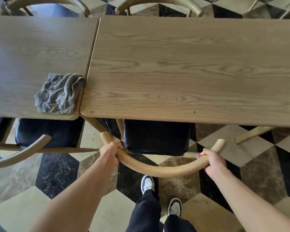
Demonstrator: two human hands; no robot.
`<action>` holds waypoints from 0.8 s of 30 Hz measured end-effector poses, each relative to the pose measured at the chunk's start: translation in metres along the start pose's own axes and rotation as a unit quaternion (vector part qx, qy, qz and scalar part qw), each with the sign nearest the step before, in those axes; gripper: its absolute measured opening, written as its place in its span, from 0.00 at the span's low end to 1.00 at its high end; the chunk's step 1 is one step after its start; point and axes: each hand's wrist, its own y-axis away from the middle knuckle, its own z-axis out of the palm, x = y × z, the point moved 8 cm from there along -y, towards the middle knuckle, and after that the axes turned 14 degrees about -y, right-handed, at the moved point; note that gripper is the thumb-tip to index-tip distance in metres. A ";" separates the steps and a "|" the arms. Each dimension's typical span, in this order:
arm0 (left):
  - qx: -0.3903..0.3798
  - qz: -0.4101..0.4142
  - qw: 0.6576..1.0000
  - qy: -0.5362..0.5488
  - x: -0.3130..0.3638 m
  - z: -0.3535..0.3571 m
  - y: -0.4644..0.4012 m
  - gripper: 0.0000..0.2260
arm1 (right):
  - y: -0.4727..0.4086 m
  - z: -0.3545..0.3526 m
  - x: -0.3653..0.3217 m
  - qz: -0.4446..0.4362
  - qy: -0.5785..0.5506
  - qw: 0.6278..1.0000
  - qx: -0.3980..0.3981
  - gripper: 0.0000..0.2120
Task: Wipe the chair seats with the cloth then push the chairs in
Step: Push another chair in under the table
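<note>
— Two hands are on one chair. The left hand point(111, 150) is curled tight around the left end of the bent wooden back rail point(157, 169). The right hand point(213, 160) is wrapped around the right end, with its thumb on top. Both arms reach straight out from the near edge.

— Where is the chair?

— Its black seat point(157, 137) sits partly under the right table point(191, 67). The far part of the seat is hidden by the table top. The chair legs are mostly hidden too.

— And the cloth?

— The grey cloth point(59, 93) lies crumpled on the left table point(32, 47), at its near right corner, touching the crack between the two tables. No hand is on it.

— What else is close?

— Another chair point(47, 133) with a black seat stands just left, also part way under its table. Its back rail is cut off at the left edge. A thin wooden bar of it reaches almost to the left hand. Two more chair backs point(159, 4) show at the far side. Two shoes point(147, 183) stand on the checkered floor point(57, 173), near the rail. There is open floor to the right of the held chair.
</note>
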 end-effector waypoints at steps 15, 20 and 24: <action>-0.018 0.009 1.000 -0.006 0.009 -0.005 -0.007 0.24 | -0.004 0.014 0.000 -0.008 0.047 0.999 -0.004 0.20; -0.018 0.005 1.000 -0.011 0.009 -0.008 -0.006 0.25 | -0.005 0.016 0.001 0.002 0.022 1.000 -0.013 0.22; -0.038 0.006 0.999 -0.015 0.009 -0.007 -0.005 0.26 | -0.003 0.017 -0.001 -0.005 0.022 0.999 -0.028 0.27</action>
